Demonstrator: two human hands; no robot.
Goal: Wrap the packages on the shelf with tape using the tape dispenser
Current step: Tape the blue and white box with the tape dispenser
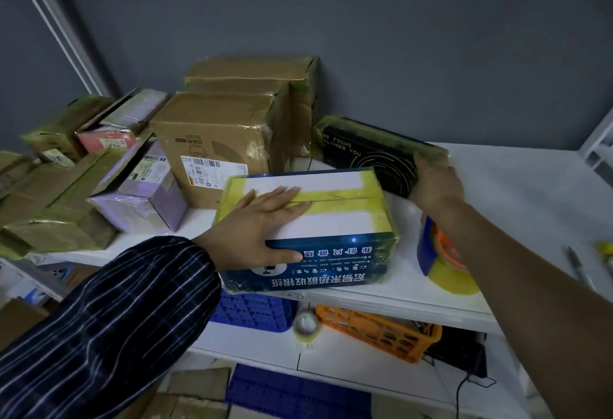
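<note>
A: Where are the hands?

B: The left hand (258, 219), out of a striped sleeve (116, 312), lies flat on top of the blue-and-white box (331, 229) at the centre of the frame; its fingers are straight and spread across the yellowish tape on the lid; the thumb reaches down the front face.

A: And the other?

B: The right hand (434, 183) is right of centre, at the right end of the black box (374, 153); its fingers curl over that end and grip it; the black box stands on edge just behind the blue-and-white one.

A: The tape dispenser?

B: The tape dispenser (441, 252) sits on the white shelf (514, 193) in the lower right, just beside the blue-and-white box; the right forearm crosses over it and hides part of it; neither hand touches it.

A: What else is there?

B: Taped brown cartons (215, 146) stand at upper centre against the wall; a purple box (146, 199) and more wrapped packages crowd the left; a pen (577, 262) lies at the right edge; on the lower level, a blue basket (255, 312), a spare tape roll (306, 325) and an orange basket (374, 329).
</note>
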